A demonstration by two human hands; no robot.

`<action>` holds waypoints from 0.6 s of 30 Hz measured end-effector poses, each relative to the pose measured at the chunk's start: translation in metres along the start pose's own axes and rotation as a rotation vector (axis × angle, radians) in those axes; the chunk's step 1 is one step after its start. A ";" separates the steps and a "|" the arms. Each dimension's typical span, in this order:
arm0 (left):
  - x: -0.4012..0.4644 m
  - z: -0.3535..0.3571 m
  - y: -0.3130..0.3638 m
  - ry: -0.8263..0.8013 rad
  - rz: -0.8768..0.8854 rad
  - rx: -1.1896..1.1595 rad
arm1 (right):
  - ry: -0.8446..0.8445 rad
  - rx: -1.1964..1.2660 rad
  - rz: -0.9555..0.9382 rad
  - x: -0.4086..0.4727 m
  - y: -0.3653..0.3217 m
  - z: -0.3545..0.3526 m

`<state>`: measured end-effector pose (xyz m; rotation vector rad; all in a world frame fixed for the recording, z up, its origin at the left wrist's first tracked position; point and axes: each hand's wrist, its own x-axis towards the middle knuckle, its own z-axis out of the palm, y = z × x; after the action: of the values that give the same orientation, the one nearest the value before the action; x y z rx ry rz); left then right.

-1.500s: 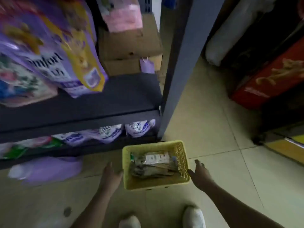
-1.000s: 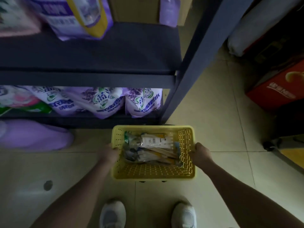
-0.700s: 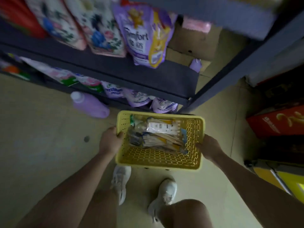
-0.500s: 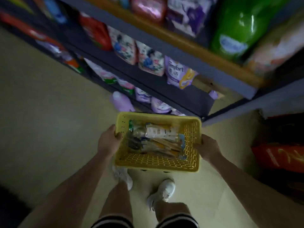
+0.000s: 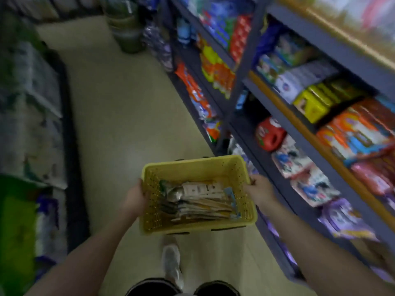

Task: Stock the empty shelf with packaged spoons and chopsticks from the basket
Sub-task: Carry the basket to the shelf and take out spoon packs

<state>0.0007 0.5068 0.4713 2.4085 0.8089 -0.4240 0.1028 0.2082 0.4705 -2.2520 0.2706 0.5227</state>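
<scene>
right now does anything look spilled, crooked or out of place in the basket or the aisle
Nothing clearly stands out. The yellow perforated plastic basket is held roughly level between the left hand and right hand, with the clear-wrapped spoon and chopstick packs piled loosely inside. The beige tiled floor shows no spill. The shelves are too blurred to judge.

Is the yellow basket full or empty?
Partly filled: packaged spoons and chopsticks lie across the yellow basket floor, well below its rim.

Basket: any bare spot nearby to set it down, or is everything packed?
Both hands, left and right, hold the basket. Bare room: the aisle floor, between the stacked goods on the left and the shelves on the right. The visible shelves are crowded with packages; no free patch shows.
</scene>
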 end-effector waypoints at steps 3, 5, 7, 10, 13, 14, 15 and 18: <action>0.052 -0.057 -0.016 0.036 -0.019 -0.084 | 0.007 -0.011 -0.029 0.042 -0.073 0.029; 0.088 -0.091 -0.021 0.072 -0.039 -0.140 | 0.000 -0.012 -0.075 0.072 -0.117 0.044; 0.125 -0.120 -0.021 0.108 -0.038 -0.189 | -0.012 -0.015 -0.120 0.105 -0.162 0.056; 0.189 -0.158 -0.018 0.152 -0.022 -0.197 | -0.044 -0.058 -0.165 0.165 -0.228 0.074; 0.260 -0.193 -0.014 0.172 -0.045 -0.211 | -0.074 -0.076 -0.182 0.236 -0.291 0.098; 0.283 -0.207 -0.011 0.178 -0.055 -0.217 | -0.094 -0.085 -0.185 0.259 -0.314 0.105; 0.306 -0.221 -0.008 0.185 -0.071 -0.223 | -0.113 -0.096 -0.200 0.282 -0.339 0.112; 0.371 -0.268 -0.002 0.210 -0.119 -0.231 | -0.169 -0.145 -0.254 0.341 -0.421 0.131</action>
<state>0.3158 0.8366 0.5158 2.2197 1.0366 -0.1147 0.5188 0.5762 0.5154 -2.3203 -0.1424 0.6077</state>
